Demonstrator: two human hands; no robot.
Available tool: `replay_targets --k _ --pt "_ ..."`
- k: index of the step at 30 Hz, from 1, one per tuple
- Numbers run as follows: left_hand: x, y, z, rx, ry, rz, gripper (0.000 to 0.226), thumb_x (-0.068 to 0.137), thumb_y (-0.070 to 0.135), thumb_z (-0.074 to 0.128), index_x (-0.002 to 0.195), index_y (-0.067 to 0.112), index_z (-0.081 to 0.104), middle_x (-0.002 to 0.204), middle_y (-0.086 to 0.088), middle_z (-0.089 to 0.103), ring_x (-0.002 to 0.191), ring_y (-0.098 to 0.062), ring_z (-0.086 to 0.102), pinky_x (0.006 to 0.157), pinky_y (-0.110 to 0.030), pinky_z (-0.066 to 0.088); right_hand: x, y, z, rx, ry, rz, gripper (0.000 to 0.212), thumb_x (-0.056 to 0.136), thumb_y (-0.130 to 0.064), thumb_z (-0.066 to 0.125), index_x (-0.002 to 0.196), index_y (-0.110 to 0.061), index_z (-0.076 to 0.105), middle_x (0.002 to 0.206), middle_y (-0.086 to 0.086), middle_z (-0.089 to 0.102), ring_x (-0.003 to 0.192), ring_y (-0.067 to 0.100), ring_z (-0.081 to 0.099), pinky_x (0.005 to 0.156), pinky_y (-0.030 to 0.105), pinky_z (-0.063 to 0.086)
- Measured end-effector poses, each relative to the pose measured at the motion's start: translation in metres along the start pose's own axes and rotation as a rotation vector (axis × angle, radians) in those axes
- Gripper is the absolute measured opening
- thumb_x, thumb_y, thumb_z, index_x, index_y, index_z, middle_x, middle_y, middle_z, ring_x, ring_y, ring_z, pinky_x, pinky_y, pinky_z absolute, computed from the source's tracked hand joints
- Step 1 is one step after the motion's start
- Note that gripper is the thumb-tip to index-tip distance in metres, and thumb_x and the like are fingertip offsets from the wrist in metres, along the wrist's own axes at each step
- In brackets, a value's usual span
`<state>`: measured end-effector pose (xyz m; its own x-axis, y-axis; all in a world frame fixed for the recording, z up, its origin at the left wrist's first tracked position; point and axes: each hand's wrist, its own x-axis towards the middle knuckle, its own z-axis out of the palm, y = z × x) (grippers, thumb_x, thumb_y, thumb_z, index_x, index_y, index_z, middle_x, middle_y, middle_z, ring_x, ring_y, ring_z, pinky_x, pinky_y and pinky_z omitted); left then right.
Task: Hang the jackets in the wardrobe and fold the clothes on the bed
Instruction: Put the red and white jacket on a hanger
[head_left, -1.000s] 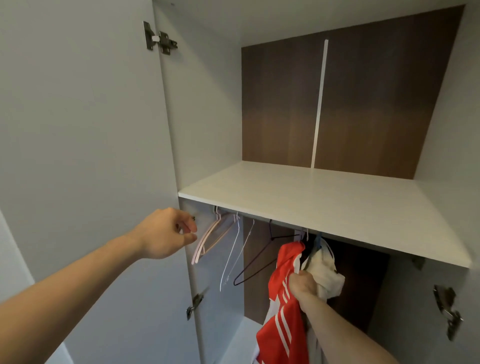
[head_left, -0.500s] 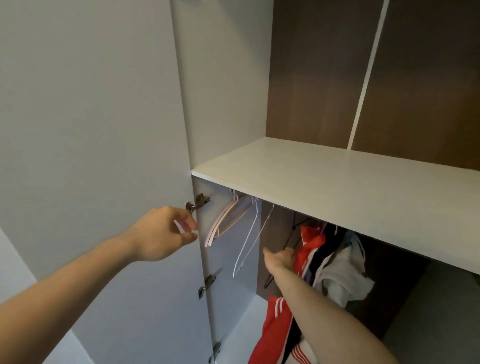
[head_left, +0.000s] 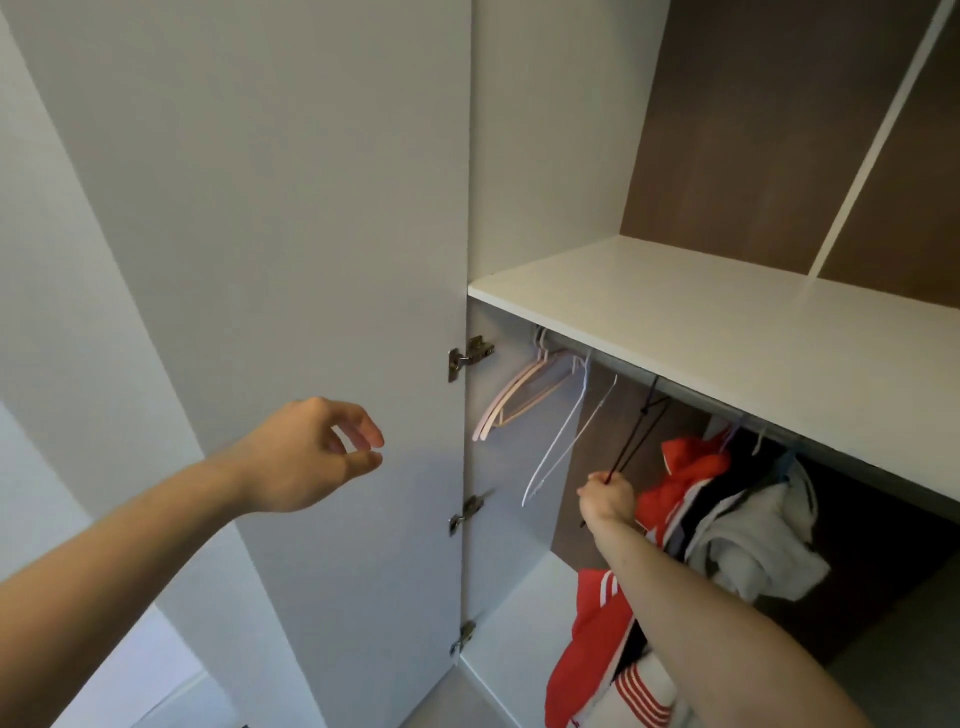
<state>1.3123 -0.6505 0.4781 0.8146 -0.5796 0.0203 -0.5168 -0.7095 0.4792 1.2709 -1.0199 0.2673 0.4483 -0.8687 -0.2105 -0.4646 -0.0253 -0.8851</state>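
Head view: the fingers (head_left: 602, 480) of the right hand (head_left: 608, 501) are pinched on the lower bar of the black hanger (head_left: 636, 441), which hangs from the rail under the shelf (head_left: 701, 332). A second ago this hand clutched the red jacket (head_left: 685, 467); it has since let go and moved toward 9 o'clock to the empty hanger. The red jacket now hangs on the rail at 3 o'clock of the hand, with the white garment (head_left: 753, 540) beyond it. That reads as one jacket hung and a hanger being fetched for the next. The left hand (head_left: 306, 457) hovers in front of the open door (head_left: 260, 260), fingers loosely curled and apart, holding nothing. At 10 o'clock of the right hand hang the pink hangers (head_left: 514, 400) and the white hangers (head_left: 561, 441)
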Motion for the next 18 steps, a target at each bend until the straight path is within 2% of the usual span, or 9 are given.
replay_targets --k 3,5,8,12,15,17,18 --pt "-0.04 -0.012 -0.005 0.017 0.005 -0.031 0.004 0.092 0.04 0.071 0.095 0.038 0.071 0.094 0.023 0.071 0.076 0.004 0.066 0.066 -0.013 0.046 -0.009 -0.012 -0.008 0.024 -0.006 -0.011 0.025 0.099 -0.004 0.055 0.116 0.005 0.071 0.118 0.029 0.07 0.113 0.043 0.066 0.098 0.047 0.053" --pt "-0.072 -0.024 -0.008 0.022 -0.004 -0.065 0.003 0.092 0.04 0.071 0.095 0.038 0.071 0.095 0.023 0.071 0.077 0.002 0.067 0.069 -0.015 0.049 -0.016 -0.023 -0.019 -0.01 -0.012 -0.034 0.023 0.096 -0.005 0.06 0.113 0.001 0.074 0.118 0.026 0.071 0.114 0.042 0.065 0.098 0.047 0.052" --pt "-0.118 -0.04 -0.019 0.011 0.006 -0.103 0.004 0.092 0.04 0.071 0.096 0.038 0.071 0.096 0.022 0.072 0.078 0.002 0.068 0.071 -0.016 0.051 -0.031 -0.033 -0.032 -0.093 -0.078 -0.075 0.021 0.093 -0.005 0.065 0.11 -0.006 0.076 0.113 0.018 0.075 0.11 0.038 0.067 0.086 0.039 0.054" --pt "-0.169 -0.056 -0.026 -0.04 0.043 -0.14 0.004 0.092 0.038 0.072 0.096 0.037 0.072 0.095 0.023 0.072 0.075 0.0 0.068 0.072 -0.021 0.053 -0.074 -0.017 -0.025 -0.142 -0.155 -0.052 0.023 0.091 0.0 0.064 0.111 0.001 0.075 0.11 0.022 0.075 0.106 0.037 0.067 0.089 0.04 0.052" --pt "-0.212 -0.068 -0.015 -0.037 0.03 -0.156 0.005 0.092 0.038 0.072 0.096 0.038 0.072 0.093 0.025 0.071 0.075 0.0 0.069 0.075 -0.024 0.054 -0.128 0.021 -0.009 -0.083 -0.205 0.009 0.021 0.091 0.003 0.061 0.108 0.006 0.073 0.107 0.025 0.073 0.087 0.031 0.064 0.065 0.036 0.046" --pt "-0.246 -0.078 -0.004 -0.029 0.019 -0.175 0.005 0.091 0.039 0.072 0.096 0.039 0.071 0.091 0.029 0.07 0.075 0.001 0.068 0.076 -0.024 0.054 -0.172 0.051 0.002 -0.088 -0.263 0.054 0.012 0.091 0.003 0.059 0.091 0.003 0.071 0.093 0.024 0.07 0.071 0.029 0.058 0.05 0.03 0.037" --pt "-0.264 -0.084 0.003 -0.026 0.018 -0.186 0.005 0.09 0.04 0.071 0.095 0.04 0.071 0.09 0.032 0.068 0.075 0.002 0.067 0.074 -0.023 0.053 -0.195 0.066 0.007 -0.103 -0.291 0.07 0.017 0.091 0.003 0.058 0.078 -0.002 0.068 0.084 0.021 0.066 0.064 0.028 0.054 0.046 0.027 0.034"
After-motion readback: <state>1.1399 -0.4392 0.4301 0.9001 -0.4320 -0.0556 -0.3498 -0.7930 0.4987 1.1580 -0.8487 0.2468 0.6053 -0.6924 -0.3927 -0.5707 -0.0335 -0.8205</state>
